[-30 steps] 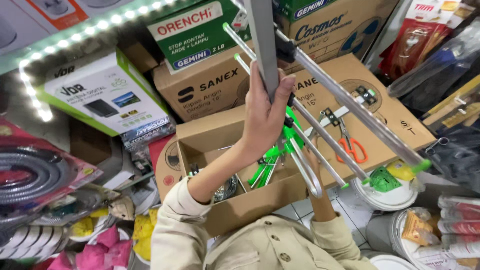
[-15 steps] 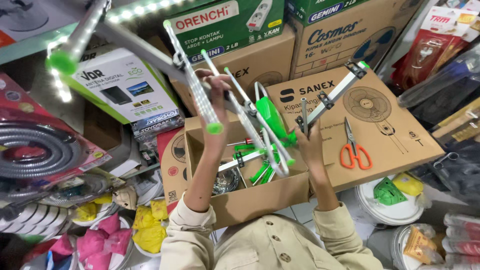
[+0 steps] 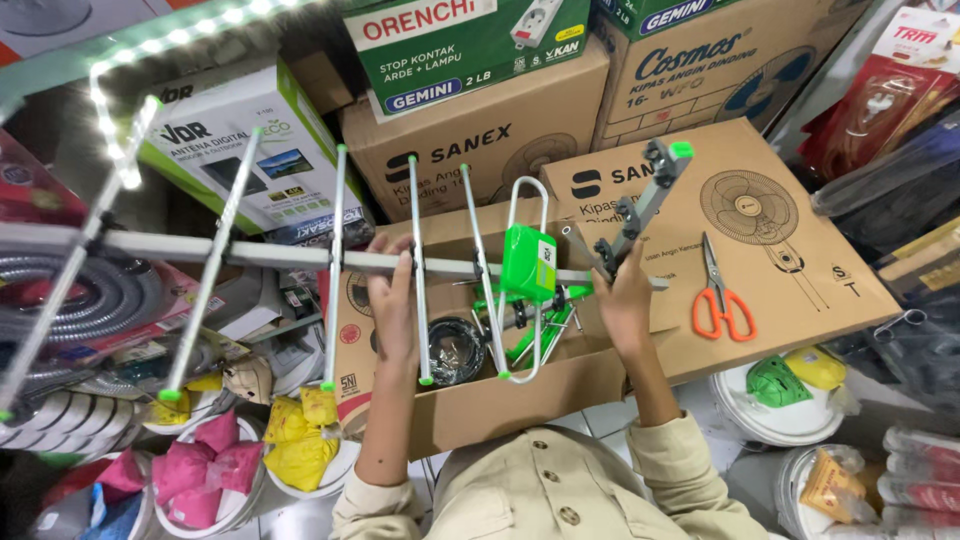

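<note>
Aluminium rod antenna with green plastic fittings, held level above an open brown cardboard box: its long boom runs from the left edge of view to the centre, with thin cross-rods tipped in green. Left hand is closed around the boom between two cross-rods; right hand grips the lower end of a grey metal bracket with a green cap, which tilts up to the right. Orange-handled scissors lie on a flat cardboard fan carton just right of the right hand.
</note>
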